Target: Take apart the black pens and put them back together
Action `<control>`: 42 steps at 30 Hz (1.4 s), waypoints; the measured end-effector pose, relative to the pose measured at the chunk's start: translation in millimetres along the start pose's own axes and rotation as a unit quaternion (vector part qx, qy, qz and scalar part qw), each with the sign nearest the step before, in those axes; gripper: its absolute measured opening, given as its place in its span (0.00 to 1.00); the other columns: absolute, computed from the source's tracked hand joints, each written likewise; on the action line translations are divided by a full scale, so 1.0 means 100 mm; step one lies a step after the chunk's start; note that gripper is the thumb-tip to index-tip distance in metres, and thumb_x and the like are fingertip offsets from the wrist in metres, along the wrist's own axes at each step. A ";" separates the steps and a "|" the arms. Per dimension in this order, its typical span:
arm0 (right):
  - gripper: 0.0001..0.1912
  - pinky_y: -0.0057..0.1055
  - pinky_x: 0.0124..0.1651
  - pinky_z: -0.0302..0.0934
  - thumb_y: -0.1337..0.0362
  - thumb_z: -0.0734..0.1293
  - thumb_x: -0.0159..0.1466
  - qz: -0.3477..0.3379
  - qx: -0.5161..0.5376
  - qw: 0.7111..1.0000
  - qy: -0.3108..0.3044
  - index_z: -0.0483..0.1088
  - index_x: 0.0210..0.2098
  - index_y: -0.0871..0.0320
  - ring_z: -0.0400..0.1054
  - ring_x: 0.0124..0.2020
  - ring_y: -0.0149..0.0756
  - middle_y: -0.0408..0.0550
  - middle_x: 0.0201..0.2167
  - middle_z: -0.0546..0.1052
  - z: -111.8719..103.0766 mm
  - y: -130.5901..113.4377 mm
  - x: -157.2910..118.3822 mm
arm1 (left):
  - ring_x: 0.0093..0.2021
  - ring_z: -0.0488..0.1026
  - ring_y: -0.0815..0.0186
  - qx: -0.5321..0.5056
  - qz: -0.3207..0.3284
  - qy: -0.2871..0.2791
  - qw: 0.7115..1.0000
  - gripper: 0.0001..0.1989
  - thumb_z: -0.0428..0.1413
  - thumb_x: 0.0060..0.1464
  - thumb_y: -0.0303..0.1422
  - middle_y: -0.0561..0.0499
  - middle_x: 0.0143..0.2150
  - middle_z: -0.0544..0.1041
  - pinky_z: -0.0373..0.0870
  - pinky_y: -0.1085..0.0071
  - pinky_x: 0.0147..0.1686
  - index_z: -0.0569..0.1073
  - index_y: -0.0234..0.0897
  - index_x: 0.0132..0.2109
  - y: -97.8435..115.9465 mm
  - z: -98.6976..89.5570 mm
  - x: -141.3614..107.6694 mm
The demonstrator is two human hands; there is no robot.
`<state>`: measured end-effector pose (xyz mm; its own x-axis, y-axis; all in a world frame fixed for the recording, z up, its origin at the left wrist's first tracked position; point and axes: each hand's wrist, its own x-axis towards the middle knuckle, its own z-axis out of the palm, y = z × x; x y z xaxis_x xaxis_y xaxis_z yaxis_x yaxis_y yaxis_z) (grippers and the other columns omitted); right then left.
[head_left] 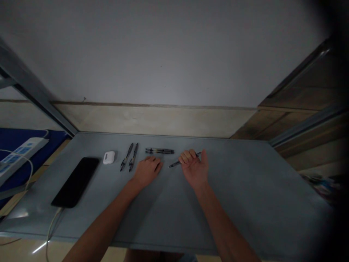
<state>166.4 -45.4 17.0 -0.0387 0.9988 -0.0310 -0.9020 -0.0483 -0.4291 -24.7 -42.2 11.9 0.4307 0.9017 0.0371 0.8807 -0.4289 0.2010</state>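
My right hand (195, 169) is turned palm up above the grey table, its fingers curled round a dark pen (175, 165) whose one end points left. Back upward, my left hand (148, 171) rests on the table with its fingers curled in, and no object shows in it. Two pens lie side by side just beyond it, a horizontal pair (159, 150). Left of my left hand are two more slanted pens, one (126, 157) beside the other (133, 157), a small gap between them.
A white earphone case (109, 157) lies left of the slanted pens. Further left is a black phone (76, 182) with a white cable (50, 229) running off the table's front edge. A white power strip (20, 156) sits on a blue surface at far left. Behind the table (253, 189) stands a wall.
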 end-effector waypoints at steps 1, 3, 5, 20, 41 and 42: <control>0.22 0.32 0.24 0.53 0.47 0.54 0.66 0.001 0.001 1.000 -0.001 0.52 0.22 0.54 0.49 0.20 0.32 0.39 0.19 0.51 0.00 0.00 0.00 | 0.43 0.72 0.61 0.000 0.000 0.000 1.000 0.19 0.40 0.64 0.40 0.45 0.40 0.75 0.69 0.67 0.41 0.73 0.38 0.42 0.00 0.00 0.00; 0.22 0.32 0.25 0.53 0.47 0.54 0.65 0.003 0.005 1.000 -0.004 0.53 0.22 0.54 0.50 0.20 0.32 0.39 0.19 0.52 0.01 -0.01 0.00 | 0.43 0.72 0.61 0.002 -0.001 0.002 1.000 0.19 0.40 0.64 0.40 0.45 0.39 0.75 0.69 0.67 0.41 0.73 0.38 0.42 0.00 0.00 0.00; 0.21 0.32 0.25 0.54 0.50 0.55 0.66 0.005 0.012 1.000 -0.009 0.53 0.22 0.55 0.50 0.20 0.32 0.39 0.19 0.52 0.00 -0.02 -0.01 | 0.43 0.72 0.61 0.004 0.002 0.005 1.000 0.19 0.40 0.65 0.40 0.46 0.39 0.75 0.70 0.67 0.41 0.73 0.38 0.41 -0.01 0.01 0.00; 0.22 0.31 0.25 0.54 0.47 0.54 0.66 0.000 0.006 1.000 -0.009 0.55 0.23 0.54 0.49 0.20 0.32 0.39 0.19 0.52 -0.01 -0.03 -0.02 | 0.43 0.72 0.61 0.012 0.004 0.007 1.000 0.20 0.39 0.65 0.40 0.46 0.39 0.75 0.70 0.68 0.40 0.73 0.38 0.41 0.00 0.01 0.00; 0.17 0.29 0.25 0.53 0.53 0.57 0.64 0.013 0.039 0.999 -0.025 0.56 0.24 0.56 0.50 0.20 0.30 0.38 0.19 0.51 -0.05 -0.03 0.00 | 0.42 0.72 0.60 0.019 0.014 0.017 1.000 0.19 0.39 0.65 0.39 0.47 0.38 0.75 0.69 0.67 0.38 0.73 0.38 0.41 -0.02 0.05 -0.01; 0.17 0.28 0.25 0.53 0.54 0.57 0.64 0.016 0.043 0.999 -0.028 0.56 0.24 0.56 0.50 0.20 0.30 0.38 0.19 0.51 -0.05 -0.03 0.00 | 0.42 0.72 0.60 0.019 0.015 0.017 1.000 0.19 0.39 0.65 0.39 0.47 0.39 0.75 0.69 0.67 0.38 0.73 0.38 0.40 -0.02 0.05 -0.01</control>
<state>171.2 -45.5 13.3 -0.0903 0.9959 0.0080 -0.9336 -0.0819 -0.3489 -26.1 -41.9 6.8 0.4503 0.8896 0.0763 0.8747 -0.4566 0.1622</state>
